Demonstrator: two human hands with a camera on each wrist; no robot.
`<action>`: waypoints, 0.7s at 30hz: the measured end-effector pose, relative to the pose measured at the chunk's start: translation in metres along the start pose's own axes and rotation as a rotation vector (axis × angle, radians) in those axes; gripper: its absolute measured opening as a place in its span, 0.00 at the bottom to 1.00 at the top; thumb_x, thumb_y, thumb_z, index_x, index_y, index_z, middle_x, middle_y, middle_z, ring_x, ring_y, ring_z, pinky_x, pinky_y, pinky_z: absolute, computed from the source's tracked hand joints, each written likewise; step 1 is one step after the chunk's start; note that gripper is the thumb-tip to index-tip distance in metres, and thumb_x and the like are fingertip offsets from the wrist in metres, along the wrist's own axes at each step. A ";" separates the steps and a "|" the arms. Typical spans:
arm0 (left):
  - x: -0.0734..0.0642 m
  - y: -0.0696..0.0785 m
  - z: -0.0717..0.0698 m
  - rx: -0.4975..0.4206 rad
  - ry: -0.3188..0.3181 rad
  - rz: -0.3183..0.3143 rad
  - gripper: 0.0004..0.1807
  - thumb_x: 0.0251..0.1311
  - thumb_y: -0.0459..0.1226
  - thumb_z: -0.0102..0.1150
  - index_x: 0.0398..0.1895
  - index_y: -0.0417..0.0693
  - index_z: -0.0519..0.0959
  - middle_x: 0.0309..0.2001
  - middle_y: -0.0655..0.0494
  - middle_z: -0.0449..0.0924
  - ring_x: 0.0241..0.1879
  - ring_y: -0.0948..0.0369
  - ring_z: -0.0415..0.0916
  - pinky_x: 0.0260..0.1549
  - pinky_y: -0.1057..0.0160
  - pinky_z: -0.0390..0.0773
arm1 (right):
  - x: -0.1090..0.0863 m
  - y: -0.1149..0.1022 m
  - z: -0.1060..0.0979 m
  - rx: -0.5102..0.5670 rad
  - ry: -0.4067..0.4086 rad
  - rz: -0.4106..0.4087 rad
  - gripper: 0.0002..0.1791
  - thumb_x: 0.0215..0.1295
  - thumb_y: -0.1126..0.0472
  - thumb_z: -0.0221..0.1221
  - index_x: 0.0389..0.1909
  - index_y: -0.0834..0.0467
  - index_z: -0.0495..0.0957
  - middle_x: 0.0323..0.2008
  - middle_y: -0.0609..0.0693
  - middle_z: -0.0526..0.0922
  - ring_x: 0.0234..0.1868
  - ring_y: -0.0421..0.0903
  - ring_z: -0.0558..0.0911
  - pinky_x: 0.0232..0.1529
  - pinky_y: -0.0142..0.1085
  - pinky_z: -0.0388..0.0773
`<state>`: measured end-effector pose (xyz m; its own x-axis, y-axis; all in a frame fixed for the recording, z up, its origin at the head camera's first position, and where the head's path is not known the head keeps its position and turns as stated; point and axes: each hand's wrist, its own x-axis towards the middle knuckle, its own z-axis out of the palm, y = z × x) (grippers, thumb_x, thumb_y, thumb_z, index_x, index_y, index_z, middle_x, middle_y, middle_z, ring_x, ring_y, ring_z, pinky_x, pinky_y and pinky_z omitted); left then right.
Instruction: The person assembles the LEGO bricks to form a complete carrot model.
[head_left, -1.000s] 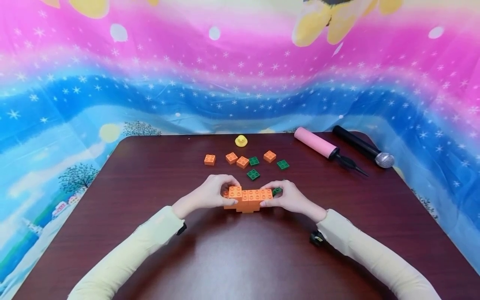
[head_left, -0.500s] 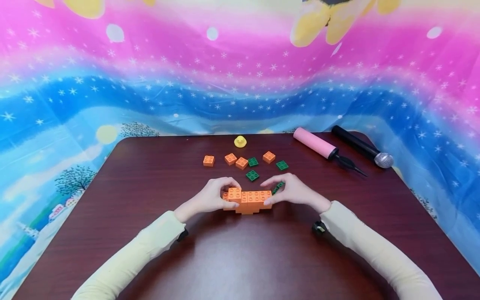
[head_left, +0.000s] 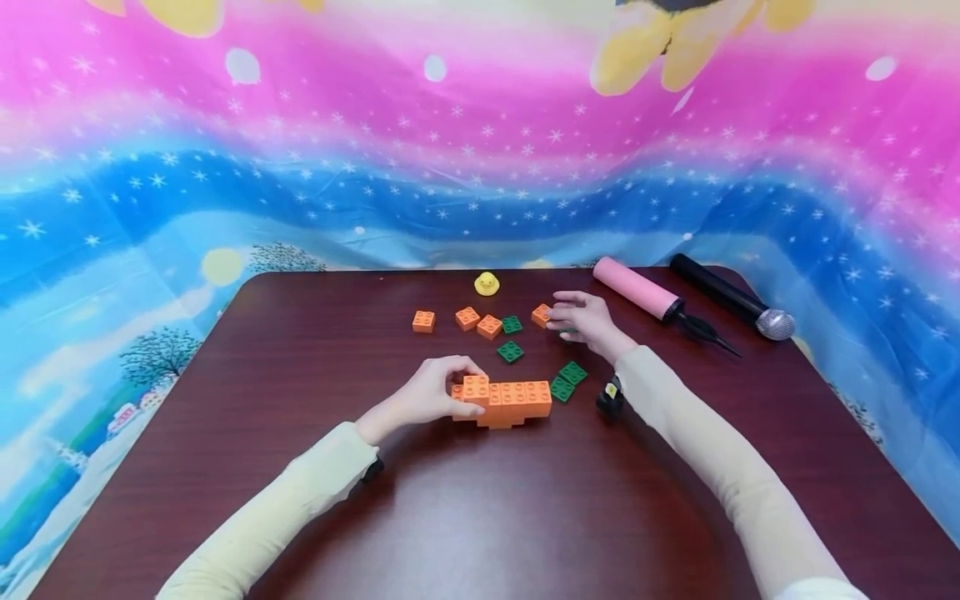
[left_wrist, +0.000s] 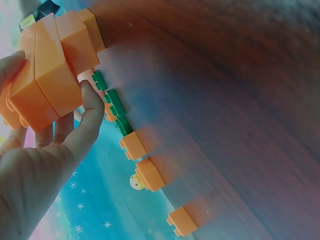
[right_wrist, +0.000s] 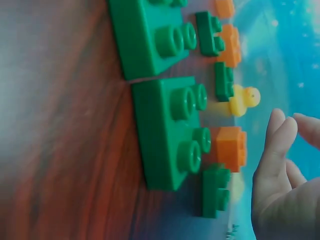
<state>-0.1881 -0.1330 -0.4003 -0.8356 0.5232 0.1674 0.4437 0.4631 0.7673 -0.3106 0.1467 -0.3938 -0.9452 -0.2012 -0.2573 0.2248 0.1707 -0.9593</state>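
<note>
The left hand (head_left: pixel 429 393) gripped the orange build (head_left: pixel 517 407) at nine o'clock, seemingly steadying it. Toward its one o'clock, the right hand (head_left: pixel 588 323) hung empty, fingers loose, by an orange brick (head_left: pixel 540 315).

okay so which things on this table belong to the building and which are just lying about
Seemingly part of the build:
orange brick assembly in the left hand
loose orange bricks
green bricks

Seemingly just lying about:
yellow toy duck
pink hand pump
black microphone
</note>
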 end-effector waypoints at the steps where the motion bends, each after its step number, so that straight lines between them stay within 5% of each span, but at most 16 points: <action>1: 0.000 0.000 0.000 -0.001 0.001 -0.006 0.20 0.46 0.39 0.74 0.43 0.47 0.80 0.41 0.54 0.81 0.35 0.61 0.73 0.34 0.66 0.77 | 0.004 0.001 0.001 0.016 0.005 0.013 0.31 0.67 0.62 0.56 0.70 0.57 0.61 0.64 0.59 0.70 0.36 0.37 0.85 0.31 0.28 0.79; 11: 0.001 0.002 0.004 -0.015 -0.010 -0.047 0.19 0.46 0.39 0.73 0.43 0.48 0.80 0.41 0.55 0.81 0.35 0.62 0.72 0.35 0.67 0.76 | 0.027 0.013 0.009 0.029 0.060 0.106 0.31 0.65 0.66 0.58 0.69 0.58 0.60 0.54 0.60 0.80 0.28 0.35 0.85 0.29 0.28 0.80; 21: -0.002 0.002 -0.001 -0.014 0.007 -0.056 0.20 0.46 0.39 0.74 0.43 0.47 0.80 0.41 0.55 0.81 0.35 0.63 0.72 0.35 0.68 0.76 | 0.034 0.009 0.021 -0.076 0.073 0.090 0.30 0.63 0.68 0.59 0.67 0.60 0.63 0.56 0.63 0.78 0.29 0.37 0.85 0.29 0.30 0.81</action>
<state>-0.1861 -0.1337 -0.3989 -0.8612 0.4918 0.1283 0.3917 0.4814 0.7841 -0.3359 0.1215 -0.4133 -0.9372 -0.1113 -0.3304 0.2939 0.2576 -0.9205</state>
